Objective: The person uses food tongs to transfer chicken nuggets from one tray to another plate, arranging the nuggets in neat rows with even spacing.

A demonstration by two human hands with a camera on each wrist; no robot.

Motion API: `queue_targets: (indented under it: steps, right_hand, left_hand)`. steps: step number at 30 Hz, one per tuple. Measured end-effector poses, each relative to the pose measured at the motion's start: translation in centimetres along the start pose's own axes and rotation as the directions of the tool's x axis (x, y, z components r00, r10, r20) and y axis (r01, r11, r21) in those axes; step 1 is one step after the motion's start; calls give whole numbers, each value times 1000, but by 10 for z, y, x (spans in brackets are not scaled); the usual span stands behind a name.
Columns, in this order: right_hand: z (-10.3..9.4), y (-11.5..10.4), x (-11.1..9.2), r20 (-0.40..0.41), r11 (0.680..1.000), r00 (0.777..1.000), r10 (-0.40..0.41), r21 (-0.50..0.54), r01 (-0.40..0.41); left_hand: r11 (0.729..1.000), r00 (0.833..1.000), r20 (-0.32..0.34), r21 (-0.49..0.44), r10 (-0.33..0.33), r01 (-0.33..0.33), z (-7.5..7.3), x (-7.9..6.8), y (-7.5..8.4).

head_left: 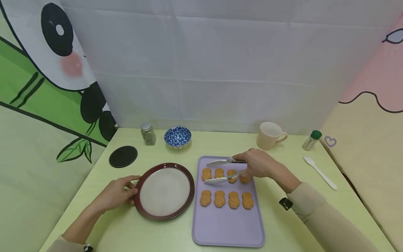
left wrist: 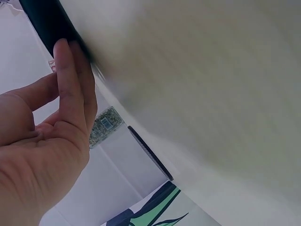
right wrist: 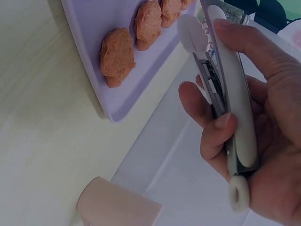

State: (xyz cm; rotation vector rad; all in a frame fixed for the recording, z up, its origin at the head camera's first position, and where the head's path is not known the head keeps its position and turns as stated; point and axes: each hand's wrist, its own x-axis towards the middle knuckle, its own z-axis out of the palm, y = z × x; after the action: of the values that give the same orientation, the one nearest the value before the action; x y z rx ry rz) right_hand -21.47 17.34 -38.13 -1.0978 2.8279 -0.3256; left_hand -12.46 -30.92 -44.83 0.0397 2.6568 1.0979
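Note:
My right hand (head_left: 259, 163) grips white-tipped metal tongs (head_left: 217, 180) over a lilac tray (head_left: 228, 227). The tongs' arms are spread, one on either side of the far row of bumpy brown biscuits (head_left: 219, 198), and I see nothing pinched between the tips. In the right wrist view, fingers and thumb wrap the tongs' pale handle (right wrist: 239, 99). At the left, my left hand (head_left: 116, 193) touches the dark red rim of a round plate (head_left: 165, 192) that has a pale centre. Fairly straight fingers (left wrist: 70, 89) lie against that rim in the left wrist view.
Along the back stand a spice jar (head_left: 148, 134), a blue patterned bowl (head_left: 177, 136) and a beige mug (head_left: 267, 136). A green-capped shaker (head_left: 311, 140) and a white spoon (head_left: 320, 172) are at the right. A black coaster (head_left: 123, 156) lies at the left.

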Motion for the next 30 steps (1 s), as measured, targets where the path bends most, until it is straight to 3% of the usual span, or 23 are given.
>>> queue_targets:
  steps: [8,16,21,30]
  right_hand:
    - [0,-2,1,10,1000,1000,6,24,-6]
    - [-7,-13,9,-41,1000,999,-18,10,18]
    - [-6,-42,30,-75,999,996,-48,-27,46]
    - [14,-104,80,-43,997,996,-75,-13,74]
  left_hand:
    - [1000,1000,7,-9,2,-2,-1,1,1]
    - [1000,1000,9,-11,0,1,-1,1,0]
    - [1000,1000,10,-14,4,-4,-1,2,0]
    - [1000,1000,8,-6,-7,8,-1,3,-1]
